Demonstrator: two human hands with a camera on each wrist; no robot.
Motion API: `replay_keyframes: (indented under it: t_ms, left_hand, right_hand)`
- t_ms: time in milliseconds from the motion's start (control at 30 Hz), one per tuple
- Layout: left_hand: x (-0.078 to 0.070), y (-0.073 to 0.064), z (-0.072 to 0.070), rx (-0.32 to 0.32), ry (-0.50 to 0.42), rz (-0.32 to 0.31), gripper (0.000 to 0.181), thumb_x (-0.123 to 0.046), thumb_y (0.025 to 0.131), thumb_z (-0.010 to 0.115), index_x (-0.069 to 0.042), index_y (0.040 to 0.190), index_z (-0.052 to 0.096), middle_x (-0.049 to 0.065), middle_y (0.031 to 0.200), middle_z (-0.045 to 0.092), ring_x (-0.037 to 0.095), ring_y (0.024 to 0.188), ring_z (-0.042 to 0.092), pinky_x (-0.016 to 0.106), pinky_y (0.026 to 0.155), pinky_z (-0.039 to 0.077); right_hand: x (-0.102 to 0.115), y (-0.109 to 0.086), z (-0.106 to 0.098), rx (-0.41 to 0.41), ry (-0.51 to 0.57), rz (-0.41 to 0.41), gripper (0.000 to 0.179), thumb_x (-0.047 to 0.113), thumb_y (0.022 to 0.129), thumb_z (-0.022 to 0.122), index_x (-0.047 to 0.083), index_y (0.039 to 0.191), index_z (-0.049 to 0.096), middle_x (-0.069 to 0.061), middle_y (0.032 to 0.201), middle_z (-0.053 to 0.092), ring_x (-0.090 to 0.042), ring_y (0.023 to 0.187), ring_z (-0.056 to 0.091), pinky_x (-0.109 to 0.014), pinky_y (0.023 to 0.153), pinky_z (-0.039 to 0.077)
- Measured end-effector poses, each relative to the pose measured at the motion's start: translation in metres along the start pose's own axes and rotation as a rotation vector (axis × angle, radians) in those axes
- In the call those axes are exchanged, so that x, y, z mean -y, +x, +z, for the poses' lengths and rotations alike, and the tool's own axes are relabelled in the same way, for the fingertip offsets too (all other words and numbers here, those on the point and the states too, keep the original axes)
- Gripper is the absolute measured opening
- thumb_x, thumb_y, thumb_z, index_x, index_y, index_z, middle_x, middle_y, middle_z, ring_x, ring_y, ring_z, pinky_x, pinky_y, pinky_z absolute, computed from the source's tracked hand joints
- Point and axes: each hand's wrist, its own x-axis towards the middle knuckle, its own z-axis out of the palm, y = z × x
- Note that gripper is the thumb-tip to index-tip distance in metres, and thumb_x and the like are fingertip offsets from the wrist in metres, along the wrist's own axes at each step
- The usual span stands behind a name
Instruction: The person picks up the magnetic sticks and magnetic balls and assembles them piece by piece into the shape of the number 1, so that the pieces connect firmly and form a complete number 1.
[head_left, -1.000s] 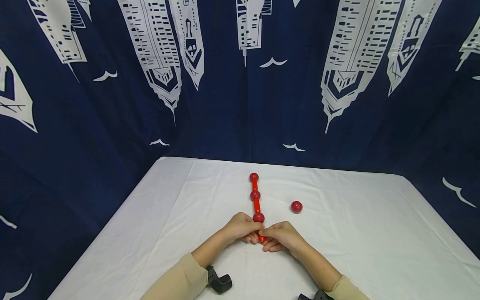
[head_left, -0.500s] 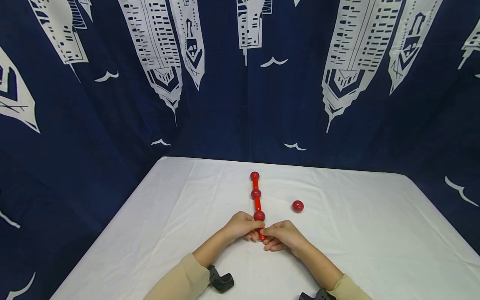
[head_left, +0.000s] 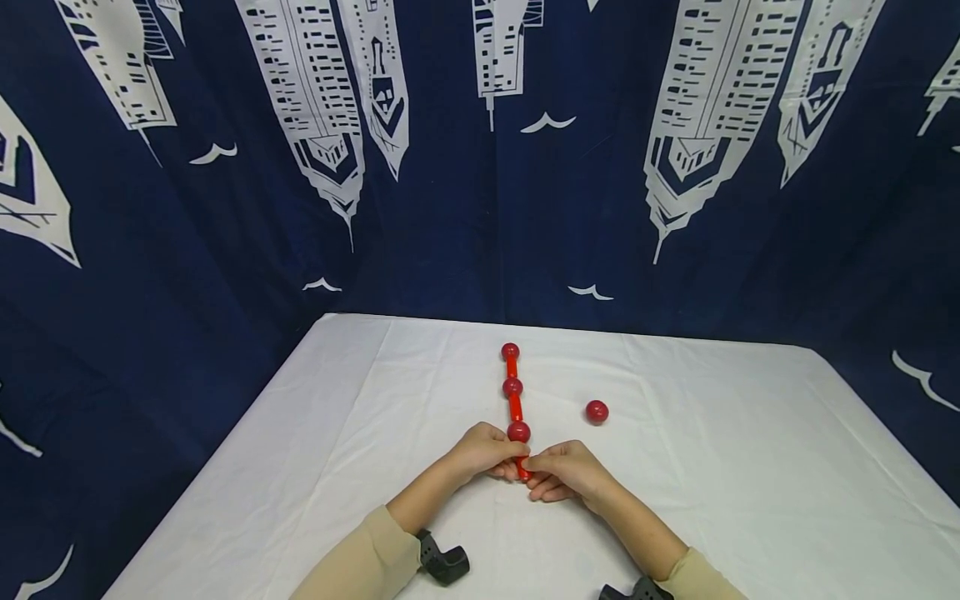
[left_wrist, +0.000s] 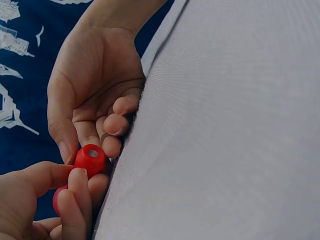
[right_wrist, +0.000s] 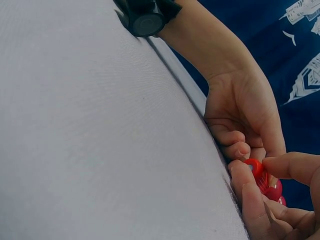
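A straight chain of red balls and short red rods lies on the white-covered table, running away from me. Its far ball (head_left: pixel 510 352), middle ball (head_left: pixel 512 387) and near ball (head_left: pixel 518 432) show in the head view. Both hands meet at the rod (head_left: pixel 524 475) on the near end. My left hand (head_left: pixel 480 452) pinches it just below the near ball. The right hand (head_left: pixel 572 472) holds the same rod closer to its free end, between thumb and fingers. In the left wrist view, a small silvery disc (left_wrist: pixel 93 153) shows in the rod's end face. Fingers hide much of the rod.
A loose red ball (head_left: pixel 597 412) lies on the white cloth (head_left: pixel 720 467) to the right of the chain. Behind the table hangs a dark blue curtain (head_left: pixel 450 250) with white building prints. Black devices (head_left: pixel 444 563) are strapped at the wrists.
The head view has shifted very slightly, and the chain appears a touch farther away. Both hands keep their hold on the near rod, with little visible movement.
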Motion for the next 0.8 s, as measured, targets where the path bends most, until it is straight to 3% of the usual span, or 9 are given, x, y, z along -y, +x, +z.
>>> replay_keyframes:
  t_ms: [800]
  left_hand:
    - [-0.0011, -0.0009, -0.0009, 0.009, -0.023, -0.018, 0.023, -0.011, 0.087, 0.069, 0.005, 0.070, 0.070, 0.000, 0.048, 0.058, 0.001, 0.042, 0.054, 0.008, 0.042, 0.039]
  right_hand:
    - [0.0068, -0.0025, -0.0044, 0.026, -0.034, -0.008, 0.024, 0.015, 0.088, 0.066, -0.009, 0.089, 0.069, -0.007, 0.068, 0.068, -0.010, 0.059, 0.067, -0.022, 0.057, 0.055]
